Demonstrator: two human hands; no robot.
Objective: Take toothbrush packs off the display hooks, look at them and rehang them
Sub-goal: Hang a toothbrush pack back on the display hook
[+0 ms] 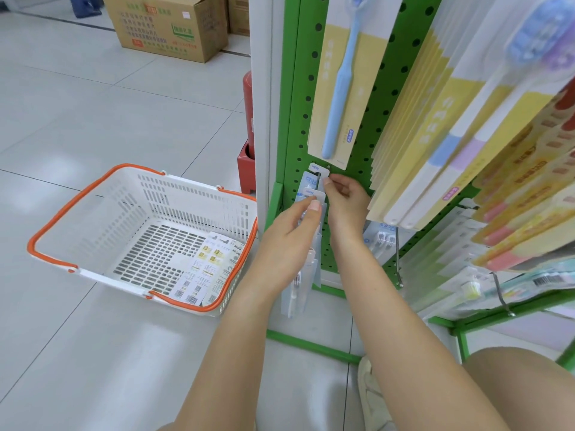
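Note:
Pale blue toothbrush packs (311, 188) hang on a low metal hook (318, 179) of the green pegboard rack (294, 119). My left hand (291, 241) pinches the top of the front pack (298, 284), thumb on its white header, and the pack hangs down behind my palm. My right hand (345, 197) pinches the header tab of a pack at the hook's tip. A yellow-carded pack with a blue toothbrush (342, 82) hangs above.
A white shopping basket with orange handles (93, 213) stands on the tiled floor at left, with several packs lying in it (205, 269). Rows of yellow packs (435, 129) crowd the right. A cardboard box (168, 23) and a red extinguisher (248, 119) stand behind.

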